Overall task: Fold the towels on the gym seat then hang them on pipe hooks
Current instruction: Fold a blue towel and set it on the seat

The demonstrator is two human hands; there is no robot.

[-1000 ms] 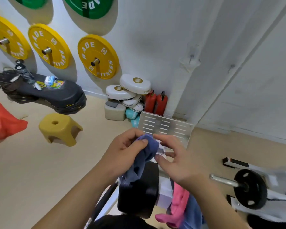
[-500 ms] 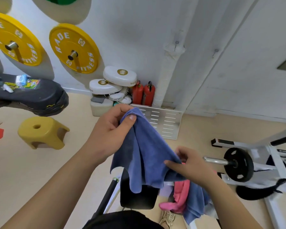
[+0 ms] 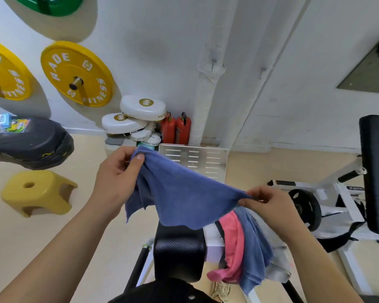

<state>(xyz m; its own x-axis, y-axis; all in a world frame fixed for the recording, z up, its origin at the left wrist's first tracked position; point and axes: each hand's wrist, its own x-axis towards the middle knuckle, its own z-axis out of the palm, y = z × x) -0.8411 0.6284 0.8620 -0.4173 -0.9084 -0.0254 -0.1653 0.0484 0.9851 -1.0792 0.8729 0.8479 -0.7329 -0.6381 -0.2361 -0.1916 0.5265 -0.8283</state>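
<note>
Stretching towel (image 3: 184,193): I have it in the air above the seat (image 3: 179,252), I think to find its corners before folding.
Left hand (image 3: 116,178): thumb and fingers pinch the upper-left corner.
Right hand (image 3: 269,204): fingertips pinch the lower-right corner.
Towel axis: top edge runs left-high to right-low (rest hangs slack).
Hooks (image 3: 213,61): on the pipe (image 3: 208,95), well apart.

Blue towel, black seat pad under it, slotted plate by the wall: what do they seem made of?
Blue towel: soft matte cloth, likely microfibre or terry; it drapes and sags. Seat pad: looks like black vinyl or leatherette over padding; textured grain, slight sheen. Slotted plate: probably brushed metal, steel or aluminium; pale silver sheen, crisp punched slots.
</note>
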